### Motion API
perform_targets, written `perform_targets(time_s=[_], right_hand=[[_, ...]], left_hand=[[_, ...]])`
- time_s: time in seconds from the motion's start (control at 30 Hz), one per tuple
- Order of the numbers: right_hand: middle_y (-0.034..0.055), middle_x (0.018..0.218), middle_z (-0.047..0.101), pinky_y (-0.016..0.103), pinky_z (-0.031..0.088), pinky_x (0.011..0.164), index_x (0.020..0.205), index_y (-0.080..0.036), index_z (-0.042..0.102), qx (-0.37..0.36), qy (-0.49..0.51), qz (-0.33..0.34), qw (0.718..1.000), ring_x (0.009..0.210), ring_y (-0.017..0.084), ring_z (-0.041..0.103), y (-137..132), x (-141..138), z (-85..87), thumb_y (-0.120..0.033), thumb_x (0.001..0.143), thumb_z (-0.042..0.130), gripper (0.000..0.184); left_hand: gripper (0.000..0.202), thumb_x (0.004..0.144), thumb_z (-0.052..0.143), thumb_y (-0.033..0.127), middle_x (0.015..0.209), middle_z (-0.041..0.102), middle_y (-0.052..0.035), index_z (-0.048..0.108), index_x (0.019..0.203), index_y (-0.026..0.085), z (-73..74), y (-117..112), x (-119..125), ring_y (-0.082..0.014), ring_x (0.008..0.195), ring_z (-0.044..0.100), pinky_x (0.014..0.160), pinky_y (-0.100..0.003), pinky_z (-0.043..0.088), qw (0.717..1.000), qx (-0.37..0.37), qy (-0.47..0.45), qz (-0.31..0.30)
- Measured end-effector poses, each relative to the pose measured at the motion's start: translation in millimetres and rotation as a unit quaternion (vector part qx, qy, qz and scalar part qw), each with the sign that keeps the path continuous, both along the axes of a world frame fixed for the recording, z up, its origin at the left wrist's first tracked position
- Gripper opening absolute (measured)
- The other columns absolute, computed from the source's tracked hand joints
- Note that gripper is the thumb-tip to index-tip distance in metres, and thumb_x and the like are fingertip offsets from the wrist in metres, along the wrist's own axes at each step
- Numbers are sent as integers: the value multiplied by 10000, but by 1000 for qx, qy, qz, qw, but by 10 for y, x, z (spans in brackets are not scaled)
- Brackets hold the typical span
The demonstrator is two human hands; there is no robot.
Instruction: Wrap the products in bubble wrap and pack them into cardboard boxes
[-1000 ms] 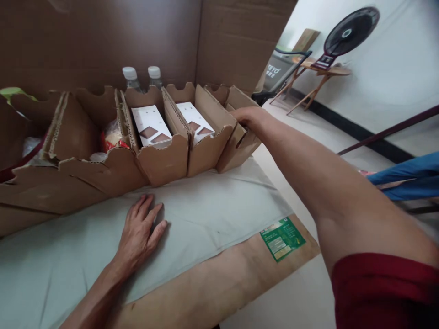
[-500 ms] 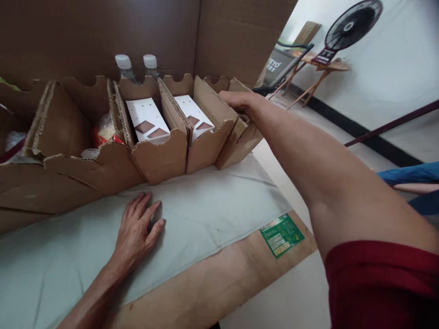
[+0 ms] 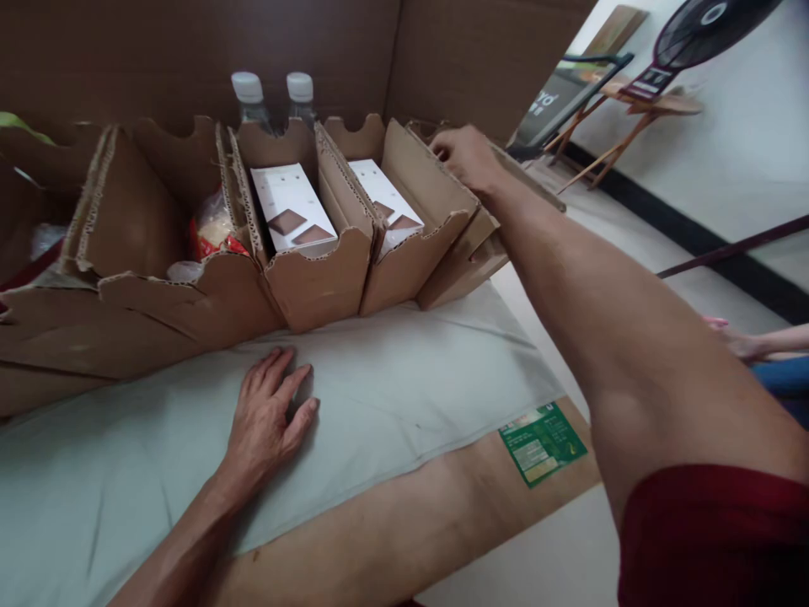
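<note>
My left hand (image 3: 269, 413) lies palm down on the pale green cloth (image 3: 392, 379), fingers slightly spread, holding nothing. At the right end of the row, my right hand (image 3: 468, 160) is over the last cardboard bin (image 3: 461, 274), its fingers curled down behind the bin's side wall. Whatever those fingers hold, if anything, is hidden. Left of it, one bin holds a white box (image 3: 385, 198) with brown diamond shapes, and the neighbouring bin holds a similar white box (image 3: 291, 206).
Farther left, a bin holds a red-and-clear food packet (image 3: 215, 223). Two white-capped bottles (image 3: 300, 91) stand behind the bins, before a tall cardboard panel (image 3: 303, 38). A green label (image 3: 543, 445) marks the front board. A fan (image 3: 708, 34) and another person's hand (image 3: 742, 341) are at right.
My right hand has risen a little from inside the end bin, its back now showing more. My left hand stays on the cloth. The view has shifted, and another person's hand shows at right.
</note>
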State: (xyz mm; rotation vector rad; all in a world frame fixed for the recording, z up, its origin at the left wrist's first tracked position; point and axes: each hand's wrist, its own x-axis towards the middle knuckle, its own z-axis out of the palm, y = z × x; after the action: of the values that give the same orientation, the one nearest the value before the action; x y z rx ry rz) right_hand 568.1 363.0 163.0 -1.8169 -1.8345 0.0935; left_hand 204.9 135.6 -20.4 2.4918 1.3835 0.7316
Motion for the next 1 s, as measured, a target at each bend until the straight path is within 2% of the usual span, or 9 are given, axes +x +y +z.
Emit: perform_targets(time_s=[0.13,0.27,0.37,0.43,0.53,0.6,0.67,0.83,1.0], right_hand=[[89,1068,684,237,474,939,946,-124,615,172,22,-89,981,1007,132,613,-534,70,392,-94,941,592,37],[28,853,553,285,507,817,820,-260,452,410,137,20,902,877,170,616,-1458,-139,534,-172,854,630,202],[20,894,582,316,543,780,819,-268,498,336,165,51,926,855,185,620,-2193,-566,346,-255,851,650,156],[6,936,643,320,573,724,896,-283,549,192,228,94,950,815,180,646,-2571,-905,124,-288,869,662,116],[1,1016,714,316,599,678,1003,-292,594,-28,287,228,930,785,168,686,-2859,-1322,-181,-292,926,610,78],[4,1086,738,317,609,733,1100,-290,624,-107,254,304,912,859,172,714,-2843,-1447,-258,-301,930,632,170],[17,1161,743,334,604,843,1181,-281,644,-93,194,322,922,974,190,723,-2670,-1414,-197,-318,921,665,263],[66,1017,779,368,538,892,1057,-192,744,80,-14,141,987,954,220,711,-1810,-890,283,-283,963,618,182],[-6,696,727,290,478,784,884,-84,797,-136,-226,115,958,698,105,662,-1046,-628,475,-257,971,627,258]], left_hand=[[405,984,522,416,1482,597,-188,683,1277,188,-14,5,-2,-400,1418,509,1154,-645,415,1000,-13,-19,3],[470,958,563,478,1502,571,-196,655,1324,198,51,-1,-20,-391,1441,491,1164,-638,415,992,-49,-108,39],[620,917,633,573,1584,497,-175,573,1434,237,236,-68,-34,-371,1500,437,1214,-608,371,969,-102,-221,53],[791,875,640,691,1595,496,-161,475,1523,269,426,-165,-35,-364,1499,446,1216,-585,376,932,-157,-326,18],[910,823,677,735,1354,689,-138,411,1569,286,718,-356,-60,-322,1252,660,1026,-480,555,867,-262,-421,-42],[721,827,741,612,1024,763,-77,581,1435,258,841,-462,-133,-245,937,731,823,-370,598,869,-318,-376,-40],[495,831,741,513,798,714,-23,713,1232,224,867,-513,-271,-186,731,686,662,-296,557,887,-338,-314,-1],[635,727,760,520,748,660,10,675,1257,181,630,-411,-705,-163,665,632,598,-270,493,901,-292,-289,138],[427,724,725,526,810,708,-31,709,981,186,438,-343,-827,-184,693,641,640,-297,500,894,-313,-288,141]])
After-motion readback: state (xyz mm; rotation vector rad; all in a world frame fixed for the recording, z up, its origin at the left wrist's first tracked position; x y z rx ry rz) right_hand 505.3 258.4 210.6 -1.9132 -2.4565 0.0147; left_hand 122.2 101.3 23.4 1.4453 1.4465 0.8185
